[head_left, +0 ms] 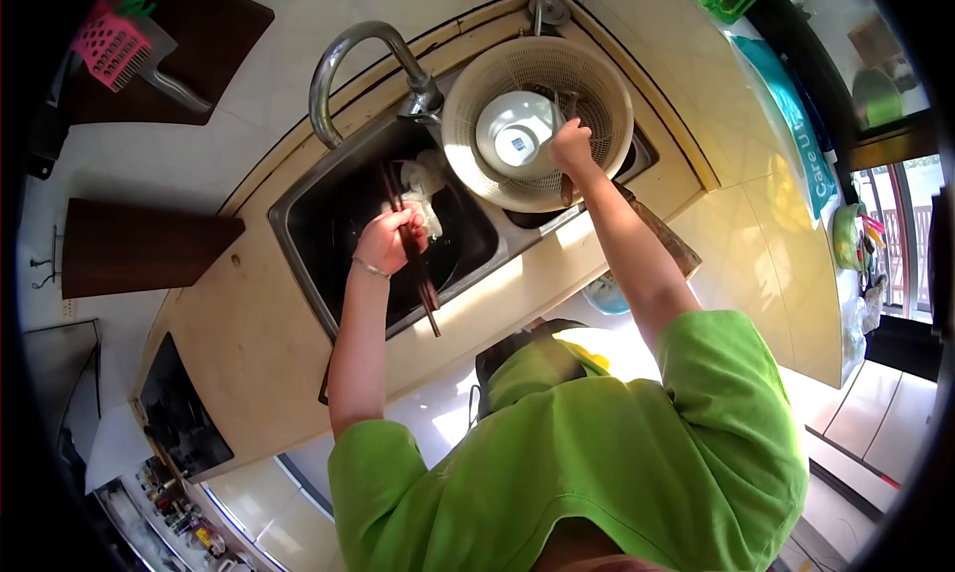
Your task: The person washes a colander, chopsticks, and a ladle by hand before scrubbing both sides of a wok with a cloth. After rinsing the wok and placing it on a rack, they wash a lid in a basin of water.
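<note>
Over the dark sink basin [328, 209], my left hand [392, 239] is closed around a bundle of brown chopsticks [411, 254]. A pale, wet-looking cloth [423, 189] lies just beyond that hand in the basin. My right hand [572, 149] reaches into a cream mesh basket [463, 104] and is closed on a utensil [567, 189] whose dark handle shows below the fingers. In the basket, left of this hand, sits a white bowl [507, 119] with a small blue mark. Other items behind the bowl are hard to make out.
A curved metal faucet [348, 40] stands behind the basin. The basket rests over the sink's right side. A wooden block or board [662, 239] is right of my right forearm. Dark panels [149, 246] are at the left, and a black cooktop [182, 408] lies lower left.
</note>
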Demonstrator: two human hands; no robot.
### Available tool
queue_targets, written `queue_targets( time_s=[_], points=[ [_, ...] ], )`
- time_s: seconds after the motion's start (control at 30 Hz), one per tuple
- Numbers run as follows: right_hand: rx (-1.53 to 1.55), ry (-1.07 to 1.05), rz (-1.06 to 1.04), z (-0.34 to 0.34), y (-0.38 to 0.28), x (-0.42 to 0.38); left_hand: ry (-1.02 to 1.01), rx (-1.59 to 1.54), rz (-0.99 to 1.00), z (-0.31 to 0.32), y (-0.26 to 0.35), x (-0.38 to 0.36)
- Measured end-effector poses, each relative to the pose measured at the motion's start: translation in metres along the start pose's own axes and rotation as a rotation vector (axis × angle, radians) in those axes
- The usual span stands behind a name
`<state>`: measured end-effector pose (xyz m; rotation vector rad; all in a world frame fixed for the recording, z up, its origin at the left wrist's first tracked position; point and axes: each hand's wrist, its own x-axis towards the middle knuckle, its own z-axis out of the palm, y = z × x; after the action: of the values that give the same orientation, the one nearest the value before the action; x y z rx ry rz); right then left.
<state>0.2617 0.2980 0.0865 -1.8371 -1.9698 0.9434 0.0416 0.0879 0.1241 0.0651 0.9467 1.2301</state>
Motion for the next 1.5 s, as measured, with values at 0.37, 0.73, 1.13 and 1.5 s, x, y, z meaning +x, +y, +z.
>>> queue_targets(
  time_s=[0.37, 0.73, 1.13, 1.5],
  points=[
    [-0.197, 0.232, -0.441, -0.018, 0.021, -0.025, -0.369, 0.001, -0.016, 0.127, -0.021, 0.092],
    [0.674, -0.293, 0.061, -0.071, 0.033, -0.034, 0.134, 0.629, 0.263, 0.204, -0.061, 0.212],
    [-0.015, 0.252, -0.818, -0.042, -0.033, -0.058, 0.753, 1.454, 0.801, -0.020, -0.041, -0.015],
    [-0.635, -0.170, -0.901, 0.191, -0.066, -0.056, 0.721, 1.294, 0.114, -0.159, -0.044, -0.132]
  ],
)
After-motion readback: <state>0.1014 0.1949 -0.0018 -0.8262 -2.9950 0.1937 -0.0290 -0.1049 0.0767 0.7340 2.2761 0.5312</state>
